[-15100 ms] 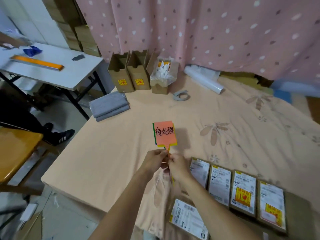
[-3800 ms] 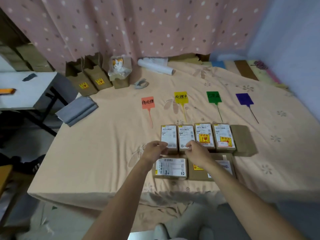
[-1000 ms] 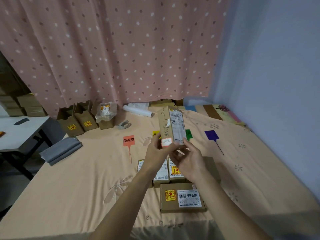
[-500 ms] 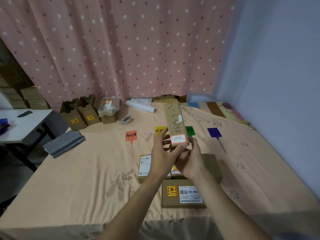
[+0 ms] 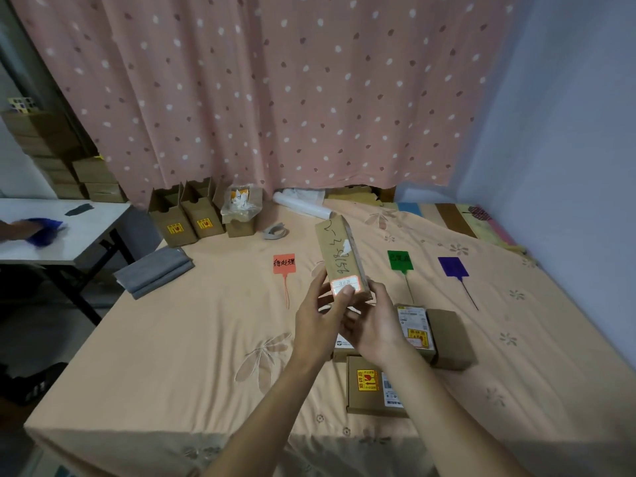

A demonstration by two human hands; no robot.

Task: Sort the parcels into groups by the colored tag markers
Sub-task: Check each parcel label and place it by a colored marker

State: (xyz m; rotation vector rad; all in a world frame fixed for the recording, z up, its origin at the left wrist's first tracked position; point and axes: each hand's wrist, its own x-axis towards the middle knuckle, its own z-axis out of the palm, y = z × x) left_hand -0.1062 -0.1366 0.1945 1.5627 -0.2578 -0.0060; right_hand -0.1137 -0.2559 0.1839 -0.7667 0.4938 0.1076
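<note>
peach bedsheet (image 5: 172, 356) with a faint flower print covers the work surface, and a pink dotted curtain (image 5: 275, 98) hangs behind it. above the sheet's middle, both hands hold one long brown parcel (image 5: 339, 259) tilted up and away, its plain underside facing the camera with handwriting along it and a small red-bordered sticker (image 5: 345, 285) at the near end. the left hand (image 5: 320, 321) wraps the parcel's near left edge, its thumb pressed on the sticker; the right hand (image 5: 375, 325) cups the near right corner with fingers curled under it. both hands are closed on the box.

beyond the parcel lie coloured tags on the sheet: a red tag (image 5: 284, 264) to its left, a green tag (image 5: 400, 260) to its right, and a purple tag (image 5: 453, 266) further right. under and beside the hands rest more parcels: one with labels (image 5: 414, 330) just right of the right hand, a bare brown one (image 5: 451, 339) touching it, and another (image 5: 373, 390) nearer the camera.

farther out, open cartons (image 5: 187, 218) stand by the curtain, grey folded bags (image 5: 155, 271) lie at the left edge, and a white table (image 5: 69, 235) stands beyond.
</note>
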